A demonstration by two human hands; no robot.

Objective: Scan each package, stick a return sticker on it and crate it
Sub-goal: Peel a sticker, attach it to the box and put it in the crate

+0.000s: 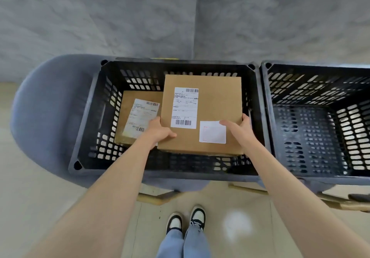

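A brown cardboard package (216,101) is held over the black slotted crate (88,129), level with its rim. It carries a white shipping label (184,107) and a white return sticker (212,132) near its front right corner. My left hand (160,130) grips its left front edge, and my right hand (238,126) grips its right edge with the thumb on the sticker. A second labelled brown package (138,117) lies lower in the crate at the left, partly hidden by the held one.
A second black crate (312,137), holding nothing, stands directly to the right. Both rest on grey rounded seats (48,117) with wooden legs. A grey wall rises behind. My feet are on a pale floor (230,227) below.
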